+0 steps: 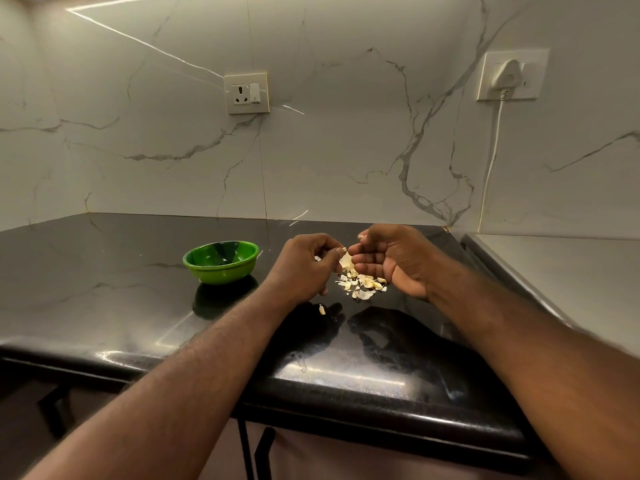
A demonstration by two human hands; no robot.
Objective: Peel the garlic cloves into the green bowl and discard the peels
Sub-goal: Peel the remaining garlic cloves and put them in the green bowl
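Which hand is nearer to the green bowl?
The left hand. It is just right of the green bowl, above the counter; the right hand is farther right, beyond the left hand.

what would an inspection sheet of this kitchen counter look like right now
surface: black counter, glossy, with reflections.
job's things: green bowl upright, left of the hands; nothing seen inside. garlic clove pinched between both hands above the counter.
clutter: pile of peels on the counter under the hands; one stray piece lies nearer the front edge.
hands: left hand and right hand both work the clove with their fingertips.
cables: white cable hangs down from a plug in the right wall socket.
surroundings: marble-look wall; empty socket above the bowl; cupboard handles below.
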